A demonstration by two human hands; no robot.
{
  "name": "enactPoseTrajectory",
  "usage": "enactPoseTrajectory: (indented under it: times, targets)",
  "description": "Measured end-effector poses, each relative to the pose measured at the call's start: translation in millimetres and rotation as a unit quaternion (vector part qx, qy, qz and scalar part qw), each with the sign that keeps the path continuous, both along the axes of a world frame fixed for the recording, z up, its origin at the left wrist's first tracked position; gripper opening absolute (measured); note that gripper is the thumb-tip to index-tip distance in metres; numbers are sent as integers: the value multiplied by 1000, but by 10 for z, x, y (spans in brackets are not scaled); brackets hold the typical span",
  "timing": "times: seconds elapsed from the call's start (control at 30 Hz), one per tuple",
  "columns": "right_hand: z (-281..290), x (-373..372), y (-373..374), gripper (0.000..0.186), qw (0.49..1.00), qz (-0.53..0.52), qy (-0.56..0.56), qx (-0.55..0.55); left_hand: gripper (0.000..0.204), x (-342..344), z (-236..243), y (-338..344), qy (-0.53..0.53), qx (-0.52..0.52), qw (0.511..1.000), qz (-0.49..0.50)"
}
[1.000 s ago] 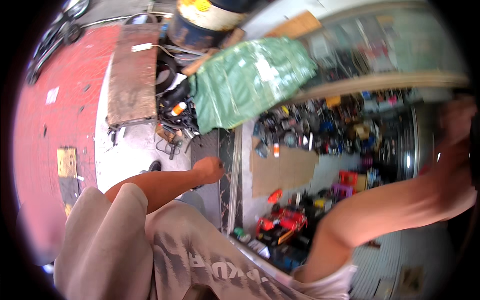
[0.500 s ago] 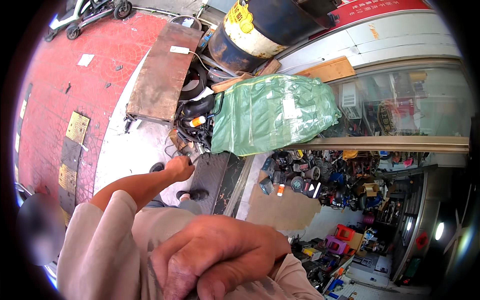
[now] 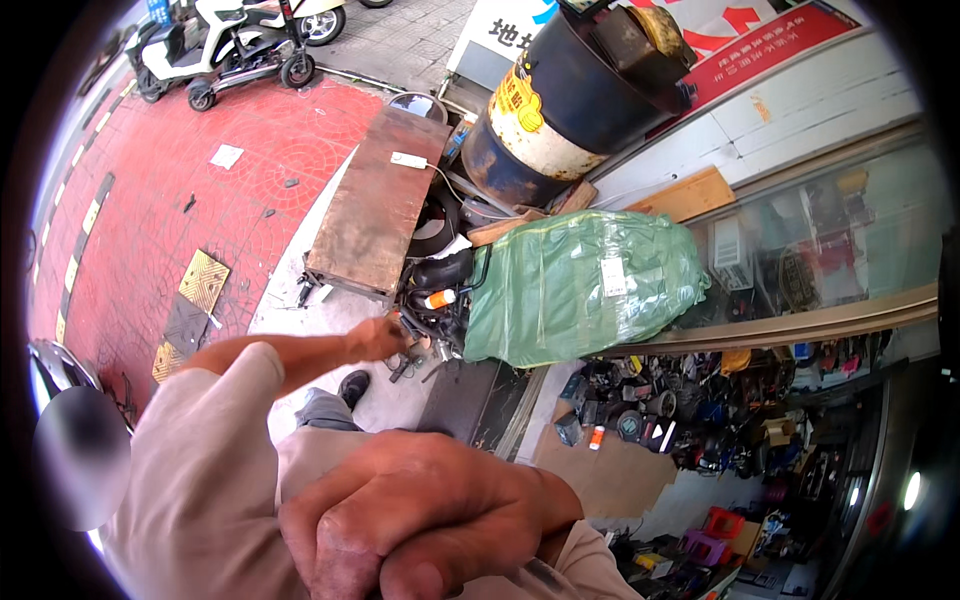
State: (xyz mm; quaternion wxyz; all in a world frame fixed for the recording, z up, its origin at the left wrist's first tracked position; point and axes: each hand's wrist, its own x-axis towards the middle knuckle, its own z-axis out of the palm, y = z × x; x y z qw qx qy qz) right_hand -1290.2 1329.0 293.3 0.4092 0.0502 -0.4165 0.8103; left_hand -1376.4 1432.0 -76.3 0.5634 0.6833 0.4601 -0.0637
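Left hand (image 3: 376, 341): shifted since half a second ago, now seen closer to the near edge of the bench (image 3: 365, 220); fingers loosely curled, whether pinching anything cannot be told
Right hand (image 3: 420, 510): before the shirt (image 3: 200, 470), fingers folded and pressed together; palm side hidden
Bench: beyond the left hand, a white power strip (image 3: 408, 160) lying by its right edge
Clutter (image 3: 443, 272): beside the bench's near right corner, next to a green wrapped bundle (image 3: 580, 290)
Cord (image 3: 446, 181): if snagged, might drag the power strip off the right edge
Shoe (image 3: 353, 388): could slip if set on loose parts (image 3: 401, 366)
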Motion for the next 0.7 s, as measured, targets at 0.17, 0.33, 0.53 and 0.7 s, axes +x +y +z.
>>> enactPoseTrajectory:
  times: [0.17,0.33,0.53,0.7]
  targets:
    - [143,-58,-21,42,997,-26,-62,29,40,162,1133,734,-270,-276,899,205]
    - [116,64,65,59,981,-97,-167,-6,51,108,2234,901,-555,-409,710,142]
    - [-23,-46,216,68,885,-332,-318,70,63,1,2525,866,-625,-434,643,91]
    - [-333,205,570,59,765,-471,-433,68,67,-221,2506,761,-678,-452,570,107]
